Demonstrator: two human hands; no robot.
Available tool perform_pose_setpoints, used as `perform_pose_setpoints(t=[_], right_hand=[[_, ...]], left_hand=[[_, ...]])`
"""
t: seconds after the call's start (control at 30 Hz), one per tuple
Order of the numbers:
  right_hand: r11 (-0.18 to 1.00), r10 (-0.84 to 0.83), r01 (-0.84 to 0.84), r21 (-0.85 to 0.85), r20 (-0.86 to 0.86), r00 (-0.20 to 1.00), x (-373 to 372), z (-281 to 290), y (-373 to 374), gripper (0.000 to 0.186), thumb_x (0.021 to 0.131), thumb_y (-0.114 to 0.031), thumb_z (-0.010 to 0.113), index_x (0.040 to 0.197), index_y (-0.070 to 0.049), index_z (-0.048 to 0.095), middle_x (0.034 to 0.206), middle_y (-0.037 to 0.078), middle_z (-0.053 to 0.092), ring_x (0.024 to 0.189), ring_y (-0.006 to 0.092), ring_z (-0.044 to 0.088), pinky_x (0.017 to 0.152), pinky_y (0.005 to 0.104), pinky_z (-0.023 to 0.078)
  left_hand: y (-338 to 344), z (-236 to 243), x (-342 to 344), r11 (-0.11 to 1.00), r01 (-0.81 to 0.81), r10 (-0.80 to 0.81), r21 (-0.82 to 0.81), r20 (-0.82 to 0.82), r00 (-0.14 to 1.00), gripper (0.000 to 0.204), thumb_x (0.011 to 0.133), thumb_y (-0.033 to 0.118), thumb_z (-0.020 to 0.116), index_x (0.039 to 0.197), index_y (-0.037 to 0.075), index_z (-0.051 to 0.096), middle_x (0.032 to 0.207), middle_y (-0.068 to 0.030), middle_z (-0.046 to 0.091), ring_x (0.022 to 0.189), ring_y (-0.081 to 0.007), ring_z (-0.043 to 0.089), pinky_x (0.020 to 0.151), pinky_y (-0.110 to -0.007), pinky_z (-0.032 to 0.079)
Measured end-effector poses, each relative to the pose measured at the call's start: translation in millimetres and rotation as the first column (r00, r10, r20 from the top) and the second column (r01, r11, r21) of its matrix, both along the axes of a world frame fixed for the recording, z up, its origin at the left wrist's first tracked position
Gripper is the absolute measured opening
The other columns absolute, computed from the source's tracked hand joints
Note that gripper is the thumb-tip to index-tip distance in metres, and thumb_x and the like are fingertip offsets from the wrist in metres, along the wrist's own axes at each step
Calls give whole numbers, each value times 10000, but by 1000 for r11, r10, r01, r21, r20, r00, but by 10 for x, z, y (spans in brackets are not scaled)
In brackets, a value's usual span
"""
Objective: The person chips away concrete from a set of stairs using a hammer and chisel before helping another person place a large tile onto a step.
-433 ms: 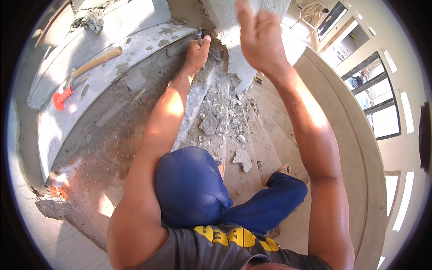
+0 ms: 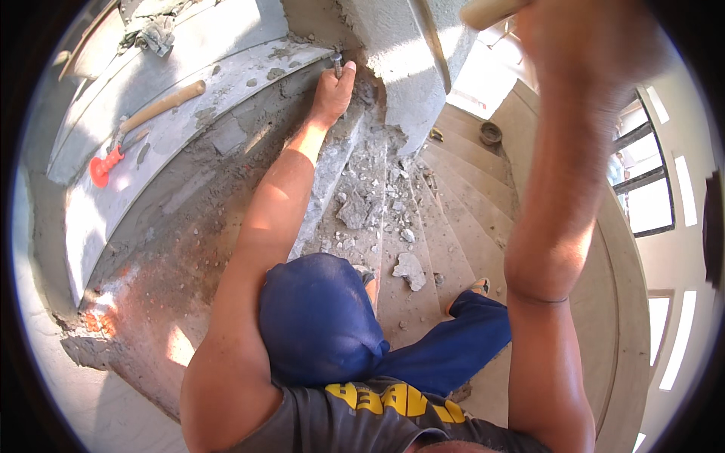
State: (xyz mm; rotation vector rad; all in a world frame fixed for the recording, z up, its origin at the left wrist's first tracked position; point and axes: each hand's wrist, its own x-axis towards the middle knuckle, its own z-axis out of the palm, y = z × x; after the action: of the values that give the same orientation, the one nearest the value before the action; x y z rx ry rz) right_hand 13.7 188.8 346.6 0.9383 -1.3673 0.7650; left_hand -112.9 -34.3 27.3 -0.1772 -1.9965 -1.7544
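My left hand (image 2: 331,97) is closed round a metal chisel (image 2: 337,57), held against the rough edge where the stair meets a concrete column (image 2: 400,72). Only the chisel's top end shows above my fist; its tip is hidden. My right hand (image 2: 593,45), smeared by motion, is raised at the upper right. It grips a hammer by its wooden handle (image 2: 491,10); the hammer's head is out of view. Broken concrete pieces (image 2: 355,210) lie on the steps below my left hand.
On the pale curved ledge at left lie a wooden-handled tool (image 2: 162,104) and a red hand guard (image 2: 104,166). Winding steps (image 2: 453,219) fall away at right, with a round container (image 2: 490,134) on them. A curved wall (image 2: 623,317) borders them. A larger chunk (image 2: 408,270) lies near my foot.
My right hand has swung up and to the right, bringing the hammer's handle into view. My left hand stays nearly still on the chisel.
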Motion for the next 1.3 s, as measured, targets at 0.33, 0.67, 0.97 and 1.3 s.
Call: perform_pose_setpoints(t=[0.33,0.67,0.97,1.3], right_hand=[[974,94,-153,166,319,943,86,-503,-17,326,1015,-209,539,847,43,660,632,200,623,579,312,657,541,429,516],[801,-465,-213,560,805,368,-348,-1371,-109,556,1069,-435,474,858,59,617,680,200,585,655,343,612,636,482,507],[959,-229,217,184,46,972,-63,-587,187,485,1026,-329,547,668,-2,553,579,98,500,556,224,524,562,409,412],[976,-103,-125,178,884,457,112,-1024,155,625,1074,-538,467,700,-43,543,565,-16,446,509,95,453,475,320,386]], left_hand=[[-47,-71,15,999,40,-41,18,27,999,570,1027,386,563,589,57,406,556,53,361,562,-79,356,504,-363,310],[-131,-27,-46,996,-86,86,-10,-5,996,559,1025,381,557,595,52,419,558,48,372,565,-82,363,510,-365,319],[-42,-58,31,1000,3,-3,-16,46,999,548,1036,363,549,600,64,406,566,53,367,571,-79,364,517,-359,322],[16,-50,69,997,60,-65,55,114,991,556,1040,376,543,577,94,421,541,54,395,527,-74,374,490,-337,311]])
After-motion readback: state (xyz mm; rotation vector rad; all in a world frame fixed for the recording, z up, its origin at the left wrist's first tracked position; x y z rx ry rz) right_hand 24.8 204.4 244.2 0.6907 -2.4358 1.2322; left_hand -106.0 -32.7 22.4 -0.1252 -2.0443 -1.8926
